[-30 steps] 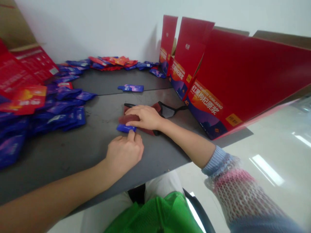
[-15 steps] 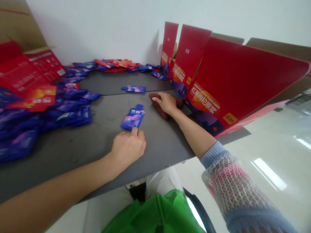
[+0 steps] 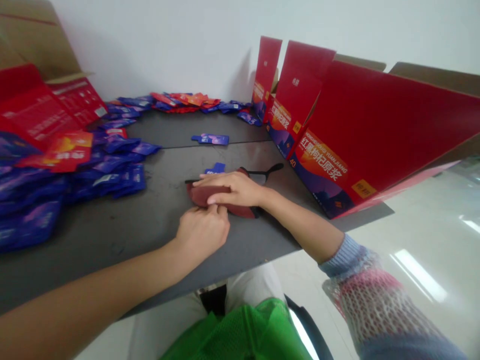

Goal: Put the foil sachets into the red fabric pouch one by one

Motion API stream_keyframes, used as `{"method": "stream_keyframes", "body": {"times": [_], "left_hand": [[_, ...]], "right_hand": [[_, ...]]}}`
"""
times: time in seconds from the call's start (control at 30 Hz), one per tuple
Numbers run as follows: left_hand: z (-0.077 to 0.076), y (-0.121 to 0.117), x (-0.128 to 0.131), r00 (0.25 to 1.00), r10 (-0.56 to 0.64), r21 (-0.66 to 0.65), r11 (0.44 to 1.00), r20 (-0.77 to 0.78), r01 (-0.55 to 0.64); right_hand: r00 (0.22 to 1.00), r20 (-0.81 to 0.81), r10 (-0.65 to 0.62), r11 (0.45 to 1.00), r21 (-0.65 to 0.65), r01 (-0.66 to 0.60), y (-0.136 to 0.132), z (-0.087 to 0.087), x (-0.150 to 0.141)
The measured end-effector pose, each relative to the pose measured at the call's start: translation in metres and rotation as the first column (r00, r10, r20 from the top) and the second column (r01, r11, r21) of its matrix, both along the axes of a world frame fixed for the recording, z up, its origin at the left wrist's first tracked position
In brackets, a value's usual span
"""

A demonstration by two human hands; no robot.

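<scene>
My right hand (image 3: pixel 240 189) lies over a dark red, curved, pad-like thing (image 3: pixel 243 212), its thumb in front and its fingers along the back; the exact kind is unclear. Under and behind it is a blue-purple pouch (image 3: pixel 216 168), of which only the spouted top shows. My left hand (image 3: pixel 204 227) is closed at the near side, its fingertips against the red thing, where the pouch's lower edge was; its grip there is hidden. Just behind my right hand lie black-framed eyeglasses (image 3: pixel 267 173). Farther back, another blue pouch (image 3: pixel 211 139) lies flat on the grey table (image 3: pixel 150 220).
Several open red cartons (image 3: pixel 326 125) stand in a row on the right. A heap of blue pouches (image 3: pixel 93 170) lies on the left beside another open red box (image 3: pixel 41 107). Blue and red pouches (image 3: pixel 183 101) line the back along the wall.
My right hand has brought the dark red thing left and over the near pouch, uncovering the eyeglasses. My left hand has stayed almost in place.
</scene>
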State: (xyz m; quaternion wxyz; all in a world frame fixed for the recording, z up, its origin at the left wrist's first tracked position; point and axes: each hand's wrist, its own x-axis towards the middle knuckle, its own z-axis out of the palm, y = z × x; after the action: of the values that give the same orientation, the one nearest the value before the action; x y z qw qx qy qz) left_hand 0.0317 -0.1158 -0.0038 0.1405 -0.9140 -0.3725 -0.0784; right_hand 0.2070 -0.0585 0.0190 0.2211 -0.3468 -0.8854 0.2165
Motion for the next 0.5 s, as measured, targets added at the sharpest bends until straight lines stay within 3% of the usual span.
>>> {"method": "stream_keyframes", "body": {"times": [0.13,0.27,0.4,0.5], "left_hand": [[0.001,0.0,0.001,1.0,-0.016,-0.015,1.0,0.01,0.016],[0.002,0.0,0.002,1.0,-0.007,-0.007,1.0,0.014,0.007],[0.002,0.0,0.002,0.999,0.03,-0.012,0.999,0.011,-0.03],[0.002,0.0,0.002,0.999,0.048,-0.021,0.999,0.009,-0.048]], "right_hand": [[0.985,0.169,0.028,0.995,-0.103,-0.011,0.014,-0.006,-0.005],[0.973,0.227,-0.031,0.996,-0.072,0.049,0.023,-0.007,-0.011],[0.933,0.28,-0.226,0.974,0.073,0.214,0.032,-0.01,-0.013],[0.854,0.304,-0.422,0.906,0.175,0.385,0.039,-0.013,-0.009]]}}
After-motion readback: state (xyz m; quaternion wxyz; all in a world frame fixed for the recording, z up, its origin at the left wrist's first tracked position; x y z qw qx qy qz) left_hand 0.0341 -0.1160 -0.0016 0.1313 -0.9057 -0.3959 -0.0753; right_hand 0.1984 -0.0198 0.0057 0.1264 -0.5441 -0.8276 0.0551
